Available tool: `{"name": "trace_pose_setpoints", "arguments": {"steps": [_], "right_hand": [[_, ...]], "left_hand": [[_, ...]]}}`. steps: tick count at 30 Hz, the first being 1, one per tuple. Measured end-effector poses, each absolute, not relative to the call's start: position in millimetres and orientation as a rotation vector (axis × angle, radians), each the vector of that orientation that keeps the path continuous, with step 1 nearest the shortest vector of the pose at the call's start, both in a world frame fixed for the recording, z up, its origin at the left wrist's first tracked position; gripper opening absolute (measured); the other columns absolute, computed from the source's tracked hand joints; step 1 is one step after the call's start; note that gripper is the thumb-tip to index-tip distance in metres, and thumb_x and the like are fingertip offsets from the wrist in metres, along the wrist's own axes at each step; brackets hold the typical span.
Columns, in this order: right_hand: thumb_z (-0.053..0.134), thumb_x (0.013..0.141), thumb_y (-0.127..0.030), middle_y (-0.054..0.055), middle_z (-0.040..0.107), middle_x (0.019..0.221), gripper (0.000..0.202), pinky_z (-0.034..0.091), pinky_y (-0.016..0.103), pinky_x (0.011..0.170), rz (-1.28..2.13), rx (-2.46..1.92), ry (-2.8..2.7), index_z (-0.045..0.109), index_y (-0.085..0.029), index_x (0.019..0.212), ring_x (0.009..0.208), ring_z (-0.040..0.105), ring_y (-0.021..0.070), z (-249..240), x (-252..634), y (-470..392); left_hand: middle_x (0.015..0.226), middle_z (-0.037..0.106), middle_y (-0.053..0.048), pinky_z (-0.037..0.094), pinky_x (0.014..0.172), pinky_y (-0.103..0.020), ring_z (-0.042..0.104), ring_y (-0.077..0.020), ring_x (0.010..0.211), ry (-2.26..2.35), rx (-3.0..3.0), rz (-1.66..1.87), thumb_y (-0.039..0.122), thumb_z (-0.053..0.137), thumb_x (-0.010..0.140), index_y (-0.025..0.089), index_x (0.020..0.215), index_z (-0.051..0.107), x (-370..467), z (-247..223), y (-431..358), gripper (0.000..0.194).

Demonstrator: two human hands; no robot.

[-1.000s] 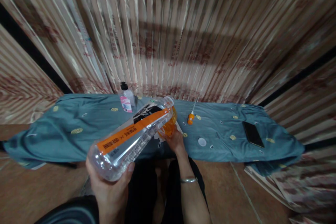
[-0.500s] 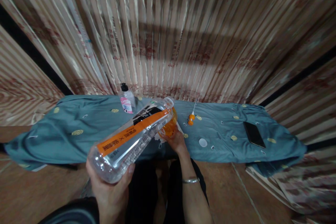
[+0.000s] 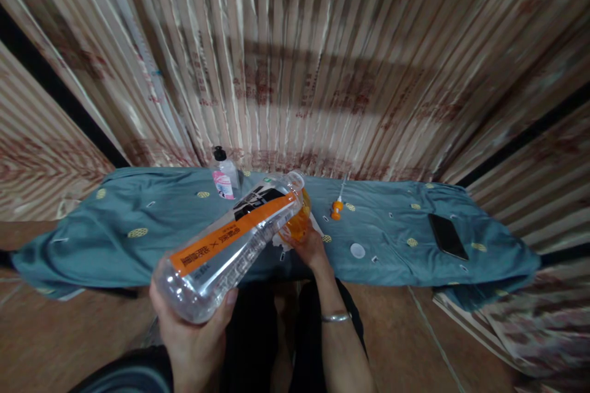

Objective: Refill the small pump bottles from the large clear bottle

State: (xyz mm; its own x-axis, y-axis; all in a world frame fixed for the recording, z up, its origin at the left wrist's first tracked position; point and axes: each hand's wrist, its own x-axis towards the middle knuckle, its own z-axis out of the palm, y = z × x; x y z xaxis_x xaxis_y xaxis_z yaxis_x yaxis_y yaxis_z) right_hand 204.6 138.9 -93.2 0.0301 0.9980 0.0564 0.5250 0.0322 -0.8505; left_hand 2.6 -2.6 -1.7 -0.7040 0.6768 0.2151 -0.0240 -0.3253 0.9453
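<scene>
My left hand (image 3: 196, 331) is wrapped round the base of a large clear plastic bottle (image 3: 230, 239) with an orange and silver label. The bottle is tilted, its uncapped mouth up and to the right, over an orange translucent bottle (image 3: 300, 221). My right hand (image 3: 308, 245) grips this orange bottle, whose top is partly hidden behind the clear one. Whether liquid runs between them I cannot tell. Right of the orange bottle lies an orange pump head (image 3: 336, 209) with its thin tube pointing away from me. A pale, crumpled piece (image 3: 281, 242) lies under the orange bottle.
A clear pump bottle (image 3: 224, 178) with a black top and pink label stands at the back left. On the green patterned cloth (image 3: 170, 258) lie a white round cap (image 3: 357, 250) and, farther right, a dark phone (image 3: 447, 236). A striped curtain (image 3: 295, 73) hangs behind.
Both hands hold their bottles in nearly the same pose. The whole scene has shifted very slightly in view; no object has been taken up or put down.
</scene>
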Motion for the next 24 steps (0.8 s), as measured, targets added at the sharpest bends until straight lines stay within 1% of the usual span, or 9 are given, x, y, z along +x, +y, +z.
{"name": "trace_pose_setpoints", "arguments": {"steps": [5,9,11,14,16,20,24], "right_hand": [[0.083,0.086,-0.039,0.011,0.082,0.129,0.069,0.065,0.051,0.102,0.824,-1.565,-1.621,0.056,-0.026,0.148,0.120,0.080,0.0338,-103.3,209.2,142.9],[0.085,0.083,-0.040,0.014,0.082,0.129,0.073,0.066,0.049,0.098,0.820,-1.551,-1.621,0.056,-0.022,0.147,0.118,0.080,0.0348,-105.9,211.2,144.6],[0.086,0.083,-0.039,0.014,0.081,0.129,0.072,0.066,0.049,0.099,0.817,-1.530,-1.620,0.058,-0.021,0.146,0.119,0.080,0.0353,-104.3,211.1,144.2],[0.084,0.085,-0.037,0.012,0.080,0.131,0.066,0.065,0.048,0.101,0.824,-1.528,-1.620,0.059,-0.024,0.144,0.121,0.079,0.0336,-100.1,209.5,142.5],[0.084,0.085,-0.036,0.011,0.081,0.130,0.063,0.065,0.049,0.102,0.830,-1.541,-1.614,0.060,-0.026,0.143,0.121,0.079,0.0329,-97.5,207.6,141.4],[0.083,0.085,-0.036,0.012,0.081,0.127,0.062,0.064,0.053,0.105,0.806,-1.563,-1.597,0.059,-0.024,0.141,0.120,0.079,0.0340,-95.3,205.1,140.4],[0.082,0.086,-0.035,0.012,0.081,0.129,0.061,0.064,0.052,0.105,0.815,-1.551,-1.627,0.058,-0.023,0.141,0.122,0.079,0.0342,-95.5,205.8,140.9]], "left_hand": [[0.136,0.065,-0.010,0.036,0.127,-0.058,0.063,-0.0348,0.133,1.457,0.831,2.092,0.034,0.105,0.054,0.026,0.148,0.054,2.8,0.9,-3.6,0.107],[0.137,0.064,-0.010,0.035,0.128,-0.058,0.062,-0.0352,0.135,1.443,0.862,2.102,0.031,0.104,0.053,0.025,0.148,0.054,1.4,2.4,-3.3,0.107],[0.141,0.063,-0.012,0.037,0.127,-0.058,0.061,-0.0368,0.137,1.466,0.885,2.082,0.035,0.104,0.054,0.025,0.149,0.054,0.3,1.5,-3.7,0.107],[0.144,0.063,-0.012,0.038,0.126,-0.059,0.060,-0.0381,0.139,1.488,0.879,2.066,0.037,0.105,0.054,0.025,0.150,0.053,-0.8,-0.5,-4.5,0.110],[0.144,0.063,-0.012,0.038,0.127,-0.059,0.060,-0.0383,0.139,1.476,0.867,2.077,0.037,0.106,0.051,0.025,0.148,0.055,-0.9,-0.9,-4.6,0.110],[0.145,0.062,-0.013,0.040,0.126,-0.059,0.060,-0.0389,0.139,1.441,0.876,2.091,0.035,0.106,0.051,0.024,0.145,0.057,0.5,1.5,-4.1,0.107],[0.145,0.062,-0.012,0.038,0.127,-0.057,0.059,-0.0376,0.140,1.440,0.874,2.097,0.034,0.106,0.052,0.025,0.146,0.056,2.2,3.2,-3.9,0.107]]}}
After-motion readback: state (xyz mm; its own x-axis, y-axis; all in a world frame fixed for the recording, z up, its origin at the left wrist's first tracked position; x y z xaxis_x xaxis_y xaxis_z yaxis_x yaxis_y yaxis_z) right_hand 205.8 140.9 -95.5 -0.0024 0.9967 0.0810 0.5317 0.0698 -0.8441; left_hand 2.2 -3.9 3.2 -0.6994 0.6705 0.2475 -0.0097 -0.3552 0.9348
